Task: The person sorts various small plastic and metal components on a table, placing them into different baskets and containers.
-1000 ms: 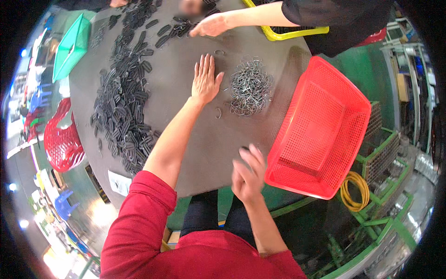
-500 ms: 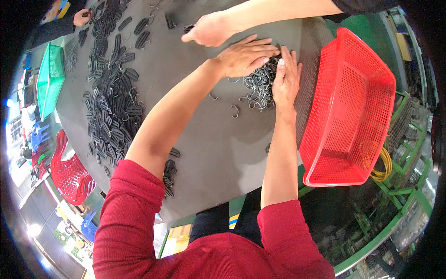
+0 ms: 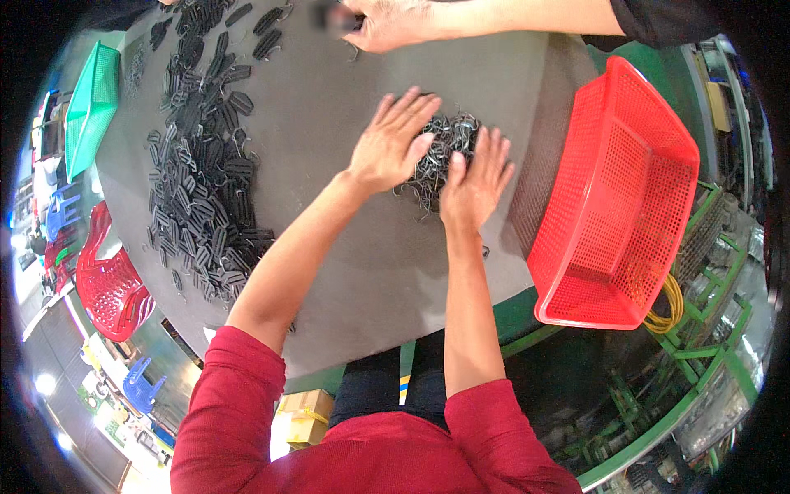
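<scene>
A small heap of bent metal wire hooks [image 3: 445, 138] lies on the grey tabletop [image 3: 346, 272], between my two hands. My left hand [image 3: 388, 146] is flat with its fingers spread, its thumb at the heap's left edge. On the other side my right hand [image 3: 477, 183], also open, has its fingers apart and its palm against the heap's right and near edge. Neither hand grips anything. Part of the heap is hidden beneath the thumbs and palms.
Many black plastic clips with wire hooks [image 3: 206, 198] spread along the table's left side. A co-worker's hand [image 3: 387, 23] reaches in from the upper right, holding something blurred. A red perforated basket [image 3: 568, 198] stands at right; a green basket [image 3: 92, 107] is far left.
My hands have moved nearer to me and left, and the hook heap has shifted with them. My left fingers have spread and come apart from my right hand. The co-worker's hand has moved away.
</scene>
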`<move>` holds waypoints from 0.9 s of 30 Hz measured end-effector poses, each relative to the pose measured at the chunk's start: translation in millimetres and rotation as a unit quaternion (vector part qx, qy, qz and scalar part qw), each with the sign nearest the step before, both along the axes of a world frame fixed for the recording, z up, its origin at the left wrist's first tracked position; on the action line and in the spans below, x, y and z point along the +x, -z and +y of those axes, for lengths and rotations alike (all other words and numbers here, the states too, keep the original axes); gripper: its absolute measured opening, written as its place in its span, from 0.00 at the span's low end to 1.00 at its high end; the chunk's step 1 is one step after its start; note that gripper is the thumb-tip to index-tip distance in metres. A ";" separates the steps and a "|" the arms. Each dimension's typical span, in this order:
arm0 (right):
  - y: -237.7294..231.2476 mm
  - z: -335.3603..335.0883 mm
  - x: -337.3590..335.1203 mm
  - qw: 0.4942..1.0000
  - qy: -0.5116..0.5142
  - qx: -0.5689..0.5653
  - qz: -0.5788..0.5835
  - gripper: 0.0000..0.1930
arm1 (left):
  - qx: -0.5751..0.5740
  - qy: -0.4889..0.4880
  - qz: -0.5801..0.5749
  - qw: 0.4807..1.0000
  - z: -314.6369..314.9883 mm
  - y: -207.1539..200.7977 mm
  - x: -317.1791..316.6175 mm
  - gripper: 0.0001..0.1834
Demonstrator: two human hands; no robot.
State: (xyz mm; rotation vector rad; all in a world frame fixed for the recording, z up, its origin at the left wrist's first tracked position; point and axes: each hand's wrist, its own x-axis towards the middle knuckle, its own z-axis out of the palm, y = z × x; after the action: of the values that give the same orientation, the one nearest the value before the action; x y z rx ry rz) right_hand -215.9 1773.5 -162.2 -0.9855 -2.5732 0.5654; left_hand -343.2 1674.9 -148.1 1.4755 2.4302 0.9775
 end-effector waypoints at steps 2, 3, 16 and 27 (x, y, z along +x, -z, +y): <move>1.1 -13.4 -10.2 0.994 -0.028 -0.048 0.092 0.25 | 0.070 -0.028 -0.037 0.996 7.0 9.9 22.3 0.24; 1.0 -21.4 -13.7 0.983 -0.036 -0.091 0.154 0.24 | 0.111 -0.048 -0.073 0.990 8.4 13.7 32.9 0.23; -43.7 -73.1 28.5 0.720 0.070 -0.606 0.332 0.17 | 0.407 -0.288 -0.602 0.623 -26.5 -23.4 130.9 0.18; -165.7 -205.1 47.1 0.712 -0.164 -0.627 0.272 0.23 | 0.557 -0.275 -0.437 0.651 -160.7 -130.1 163.3 0.16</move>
State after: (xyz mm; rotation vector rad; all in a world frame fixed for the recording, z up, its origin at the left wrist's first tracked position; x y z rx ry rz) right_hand -168.9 1568.4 3.5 -0.4290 -1.5567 2.4282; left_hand -179.9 1514.2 -18.0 -0.0207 1.3811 2.7455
